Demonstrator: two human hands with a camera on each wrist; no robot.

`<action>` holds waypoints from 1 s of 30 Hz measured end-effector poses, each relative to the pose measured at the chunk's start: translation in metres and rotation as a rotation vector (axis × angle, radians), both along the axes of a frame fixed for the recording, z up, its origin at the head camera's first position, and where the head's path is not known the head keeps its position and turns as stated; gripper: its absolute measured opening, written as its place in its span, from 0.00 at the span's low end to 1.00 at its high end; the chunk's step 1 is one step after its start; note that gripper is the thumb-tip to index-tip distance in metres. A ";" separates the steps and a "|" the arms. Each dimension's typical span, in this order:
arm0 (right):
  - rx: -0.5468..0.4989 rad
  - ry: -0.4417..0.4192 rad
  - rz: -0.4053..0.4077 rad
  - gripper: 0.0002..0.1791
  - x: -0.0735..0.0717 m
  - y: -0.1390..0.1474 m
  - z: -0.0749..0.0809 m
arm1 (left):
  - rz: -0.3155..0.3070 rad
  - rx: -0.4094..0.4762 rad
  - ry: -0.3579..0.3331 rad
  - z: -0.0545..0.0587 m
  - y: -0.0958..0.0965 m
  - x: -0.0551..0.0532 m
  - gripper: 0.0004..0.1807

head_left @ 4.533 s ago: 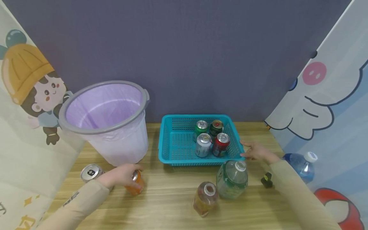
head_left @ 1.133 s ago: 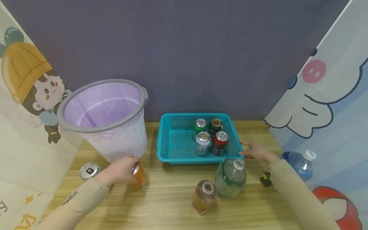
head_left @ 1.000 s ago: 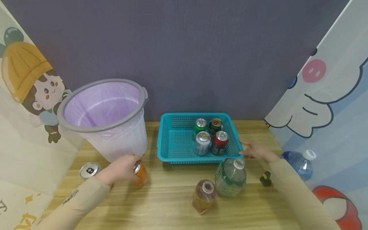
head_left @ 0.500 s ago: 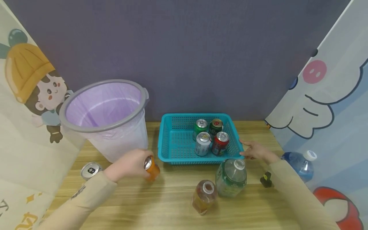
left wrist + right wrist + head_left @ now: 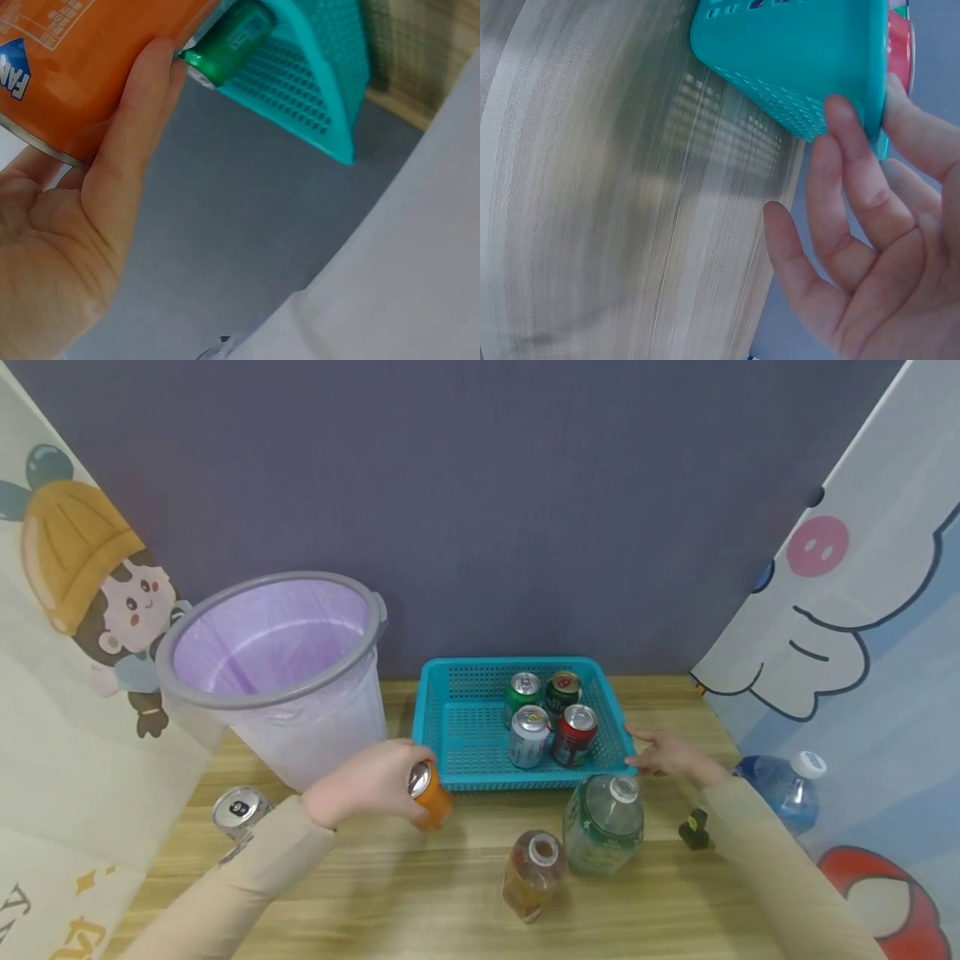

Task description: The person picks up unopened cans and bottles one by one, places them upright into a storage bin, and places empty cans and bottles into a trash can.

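Observation:
My left hand [image 5: 375,783] grips an orange soda can [image 5: 431,797], tilted, close to the front left corner of the teal plastic basket [image 5: 465,727]. Part of a blue-and-white label shows on the can [image 5: 67,67] in the left wrist view. Several cans stand upright in the basket's right half: a green can [image 5: 522,700], a dark green can [image 5: 562,693], a silver-white can [image 5: 528,739] and a red can [image 5: 576,737]. At the basket's right side, my right hand [image 5: 667,754] pinches the rim between thumb and fingertips; its other fingers [image 5: 791,247] hang loosely outside.
A lined wastebasket [image 5: 330,727] stands left of the basket. Another can [image 5: 240,810] is beside my left forearm. A brown-tinted bottle [image 5: 532,881] and a green-labelled bottle [image 5: 603,827] stand in front; a blue bottle [image 5: 787,789] and a small dark object [image 5: 694,829] are at right.
My left hand has lifted the orange soda can and carried it rightward from in front of the wastebasket to the basket's front left corner. The right hand has stayed at the rim.

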State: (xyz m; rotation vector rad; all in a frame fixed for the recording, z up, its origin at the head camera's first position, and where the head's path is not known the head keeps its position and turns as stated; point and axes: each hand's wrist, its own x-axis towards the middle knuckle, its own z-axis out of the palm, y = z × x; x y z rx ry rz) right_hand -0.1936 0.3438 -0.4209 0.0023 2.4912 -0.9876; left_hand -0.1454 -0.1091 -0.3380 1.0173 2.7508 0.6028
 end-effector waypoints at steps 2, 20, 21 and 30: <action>-0.002 -0.001 0.008 0.43 0.000 0.001 -0.001 | -0.011 0.011 -0.001 0.002 0.002 0.000 0.20; 0.040 -0.007 0.015 0.43 -0.002 0.002 -0.002 | 0.099 0.103 -0.061 0.007 0.013 -0.016 0.26; 0.042 -0.009 0.015 0.43 -0.001 0.002 -0.001 | 0.109 0.104 -0.065 0.007 0.013 -0.017 0.26; 0.028 -0.008 0.025 0.43 0.001 0.001 0.002 | 0.162 0.108 -0.035 0.002 0.021 -0.026 0.30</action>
